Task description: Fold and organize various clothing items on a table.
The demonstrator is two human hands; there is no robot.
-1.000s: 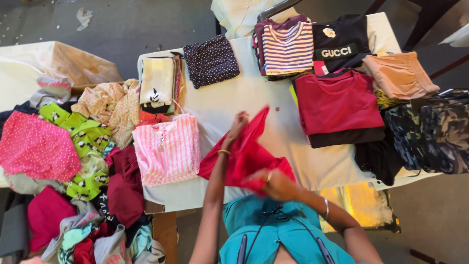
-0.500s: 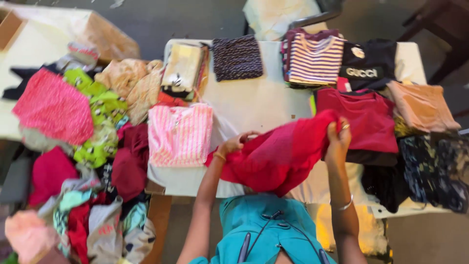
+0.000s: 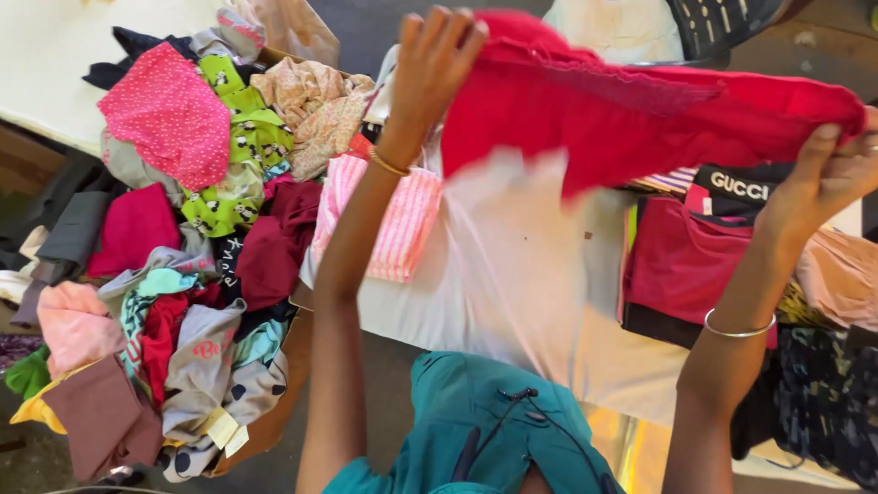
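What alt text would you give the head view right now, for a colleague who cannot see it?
Both hands, left hand and right hand, hold a red garment stretched out in the air above a white table. A loose clothes pile lies to the left, a pink striped top on the table, and folded clothes to the right.

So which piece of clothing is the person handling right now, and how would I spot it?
Start at the white table with folded clothes along its far side. Above it, the left hand and right hand stretch a red garment out between them. It is the only piece lifted in the air; every other one lies folded or heaped.
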